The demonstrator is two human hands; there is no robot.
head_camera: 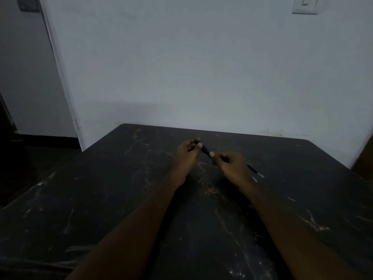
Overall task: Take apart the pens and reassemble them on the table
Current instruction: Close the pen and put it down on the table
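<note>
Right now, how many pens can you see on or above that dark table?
2. One dark pen is held between the left hand and right hand. A second pen lies on the table beside the right hand, partly hidden.

Dark marbled table (pixel 101 199), thin pen part (pixel 254 171)

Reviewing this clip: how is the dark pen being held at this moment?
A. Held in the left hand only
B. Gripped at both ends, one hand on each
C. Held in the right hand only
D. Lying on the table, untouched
B: the left hand pinches the far end of the pen and the right hand pinches the near end, above the dark table.
</note>
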